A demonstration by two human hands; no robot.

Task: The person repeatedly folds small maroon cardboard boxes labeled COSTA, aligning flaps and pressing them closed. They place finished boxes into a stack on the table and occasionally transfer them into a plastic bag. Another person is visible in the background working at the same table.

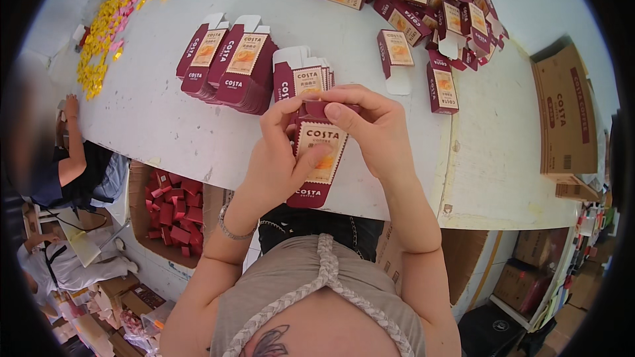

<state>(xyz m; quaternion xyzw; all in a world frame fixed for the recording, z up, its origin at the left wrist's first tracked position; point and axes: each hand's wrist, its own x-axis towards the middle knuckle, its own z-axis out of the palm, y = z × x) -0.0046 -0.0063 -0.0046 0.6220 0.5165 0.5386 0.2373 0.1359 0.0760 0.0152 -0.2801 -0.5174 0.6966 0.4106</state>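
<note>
A small maroon carton (324, 175) with a cream, stamp-like label is held upright in front of me, over the near edge of the table. My left hand (279, 144) is closed around its left side, the thumb lying across the label. At the carton's top end, my right hand (380, 129) pinches the flap between thumb and fingers, and the left fingertips meet it there. The fingers partly hide this end. Just behind my hands stands a stack of flat cartons (283, 69). Two more flat stacks (243, 66) lie to its left, white flaps pointing away.
A heap of folded cartons (403, 0) covers the far right of the white table (165, 119). Yellow and pink packets (102, 46) lie far left. Below the left edge is a box of red cartons (175, 215). A brown carton (562, 109) stands right. Another person's arm (74, 149) rests at left.
</note>
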